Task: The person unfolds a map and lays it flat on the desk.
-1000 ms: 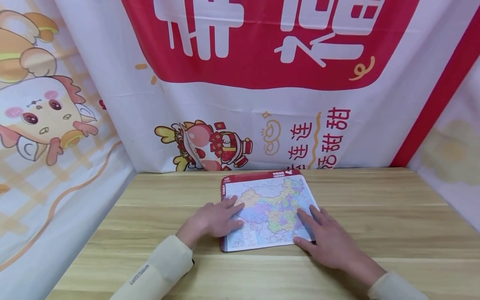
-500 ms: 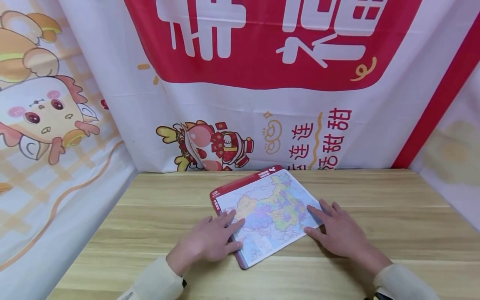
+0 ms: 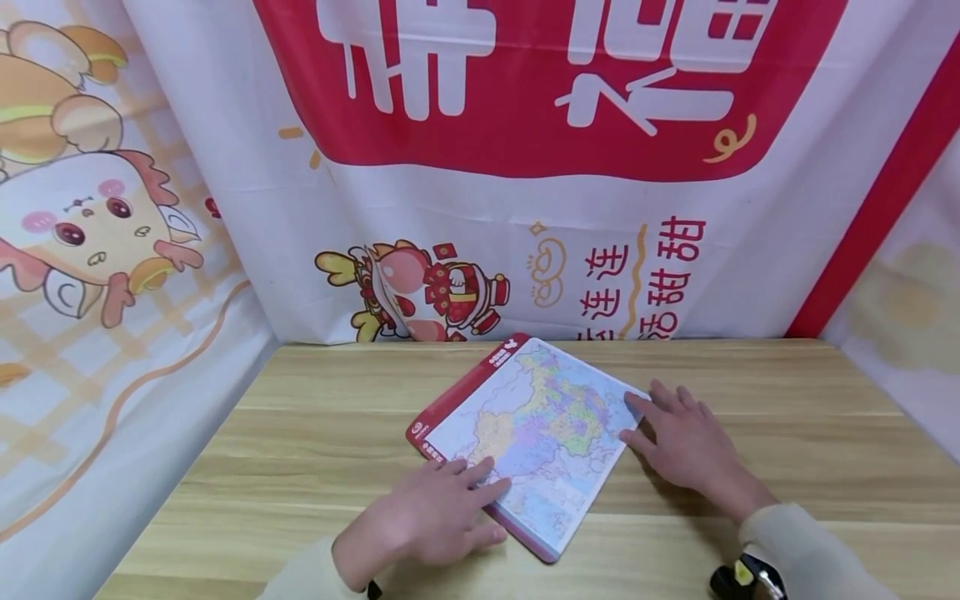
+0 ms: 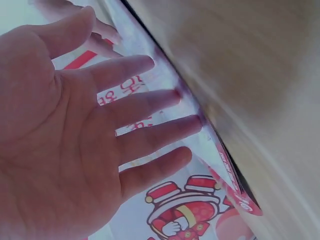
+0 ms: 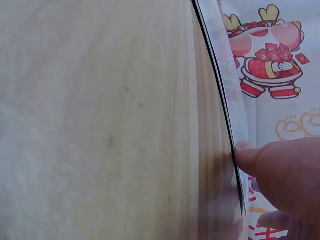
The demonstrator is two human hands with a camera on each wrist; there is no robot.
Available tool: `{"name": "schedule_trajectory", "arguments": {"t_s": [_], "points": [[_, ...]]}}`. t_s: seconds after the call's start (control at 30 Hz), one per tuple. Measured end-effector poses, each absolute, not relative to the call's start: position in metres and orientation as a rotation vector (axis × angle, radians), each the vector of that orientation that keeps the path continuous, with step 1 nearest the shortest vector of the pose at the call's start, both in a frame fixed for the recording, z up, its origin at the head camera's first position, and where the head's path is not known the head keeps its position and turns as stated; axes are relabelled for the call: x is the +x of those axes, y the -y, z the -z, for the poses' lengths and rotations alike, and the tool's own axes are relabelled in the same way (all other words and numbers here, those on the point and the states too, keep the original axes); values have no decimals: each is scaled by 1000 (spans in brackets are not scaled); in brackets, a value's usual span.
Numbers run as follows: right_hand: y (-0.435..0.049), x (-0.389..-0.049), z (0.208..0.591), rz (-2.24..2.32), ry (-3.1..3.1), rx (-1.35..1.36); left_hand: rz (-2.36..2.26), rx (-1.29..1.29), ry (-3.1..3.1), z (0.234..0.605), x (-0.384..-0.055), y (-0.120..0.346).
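A thin map mat, printed with a coloured map and a red border strip, lies slanted on the wooden table. My left hand rests its fingertips on the mat's lower left side, with the thumb near the edge. In the left wrist view its fingers are straight and spread over the mat. At the mat's right corner, my right hand touches the printed surface with its fingertips. The right wrist view shows the thumb at the rim of the mat, whose underside edge looks black.
The wooden table meets a white and red printed cloth hung along its back edge. Another cloth with cartoon figures hangs at the left side. A black strapped device sits at the right wrist.
The map mat has turned counterclockwise on the table. My left hand has moved down toward the near edge, while my right hand has shifted slightly up and to the right.
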State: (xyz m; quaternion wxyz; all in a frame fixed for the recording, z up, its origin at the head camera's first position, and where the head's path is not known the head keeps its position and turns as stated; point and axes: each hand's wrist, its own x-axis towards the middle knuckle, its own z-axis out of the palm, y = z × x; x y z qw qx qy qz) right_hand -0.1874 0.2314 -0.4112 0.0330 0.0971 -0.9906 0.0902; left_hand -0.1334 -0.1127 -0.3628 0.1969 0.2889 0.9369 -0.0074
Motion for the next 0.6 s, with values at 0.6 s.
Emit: {"name": "schedule_trajectory", "arguments": {"t_s": [0.6], "points": [[-205, -143, 421, -437, 3030, 380, -267, 654, -2764, 366, -200, 129]]}}
